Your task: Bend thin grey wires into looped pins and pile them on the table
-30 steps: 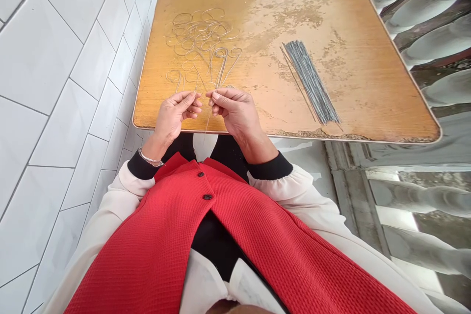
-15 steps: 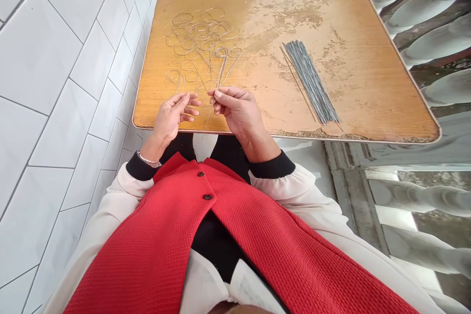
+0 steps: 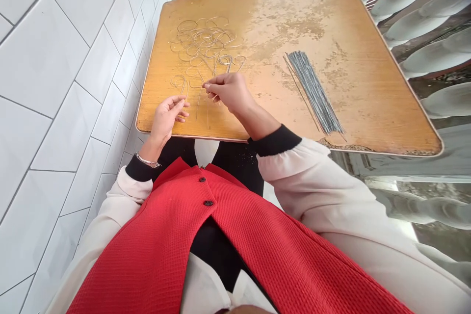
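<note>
My right hand (image 3: 228, 93) is raised over the wooden tabletop (image 3: 353, 83), its fingertips pinched on a thin metal wire (image 3: 207, 114) that hangs toward the near edge. My left hand (image 3: 167, 118) rests near that edge, fingers apart, holding nothing. Just beyond both hands lies a tangle of looped wire pieces (image 3: 204, 41). To the right, a bundle of straight grey wires (image 3: 313, 92) lies on the worn veneer, with a few loose strands along its left side.
White tiles (image 3: 69, 108) run along the left of the table. Ribbed glass louvres (image 3: 415, 19) rise beyond its right side. My red waistcoat (image 3: 147, 250) and cream sleeves fill the bottom of the view.
My left hand has let go of the wire and opened, moving left. My right hand has moved forward over the table with the wire. The view has shifted slightly.
</note>
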### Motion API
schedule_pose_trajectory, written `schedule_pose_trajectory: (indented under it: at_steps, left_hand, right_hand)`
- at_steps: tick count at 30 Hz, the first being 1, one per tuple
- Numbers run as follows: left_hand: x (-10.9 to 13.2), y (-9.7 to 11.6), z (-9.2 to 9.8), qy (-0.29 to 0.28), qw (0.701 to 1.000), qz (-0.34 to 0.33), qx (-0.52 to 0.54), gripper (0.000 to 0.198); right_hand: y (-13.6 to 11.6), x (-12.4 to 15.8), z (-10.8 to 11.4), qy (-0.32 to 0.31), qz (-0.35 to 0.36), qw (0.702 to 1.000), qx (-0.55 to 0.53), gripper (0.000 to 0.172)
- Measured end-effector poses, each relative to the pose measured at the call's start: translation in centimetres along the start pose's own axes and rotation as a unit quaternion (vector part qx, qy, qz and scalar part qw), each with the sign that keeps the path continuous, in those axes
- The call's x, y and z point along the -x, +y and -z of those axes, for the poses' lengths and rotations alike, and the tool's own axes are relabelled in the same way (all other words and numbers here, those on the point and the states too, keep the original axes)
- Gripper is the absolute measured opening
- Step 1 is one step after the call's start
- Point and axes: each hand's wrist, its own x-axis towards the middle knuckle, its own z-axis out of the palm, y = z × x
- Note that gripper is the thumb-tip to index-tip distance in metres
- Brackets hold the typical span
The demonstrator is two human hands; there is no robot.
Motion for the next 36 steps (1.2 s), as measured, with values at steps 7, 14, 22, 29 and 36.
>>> schedule_pose_trajectory:
  at_steps: [7,14,22,29,36]
  left_hand:
    - [-0.2,-1.1,0.2,0.0,1.0,-0.015,0.002,0.01]
    - [-0.1,-1.3,0.3,-0.004,1.0,-0.022,-0.007,0.01]
    - [0.1,-1.8,0.5,-0.011,0.999,-0.044,-0.025,0.01]
    - [-0.2,-2.3,0.8,-0.024,0.996,-0.067,-0.048,0.011]
    - [0.4,-1.7,1.2,-0.02,0.992,-0.07,-0.105,0.01]
  right_hand:
    - [0.2,-5.4,-1.0,0.014,-0.059,0.992,0.114,0.019]
    - [0.5,-3.8,0.2,0.014,-0.062,0.984,0.169,0.017]
    - [0.4,1.5,7.8,0.089,0.002,0.97,0.226,0.014]
    - [1.1,4.9,11.3,0.112,-0.014,0.953,0.282,0.013]
    - [2.0,5.9,15.3,0.171,0.019,0.86,0.481,0.036]
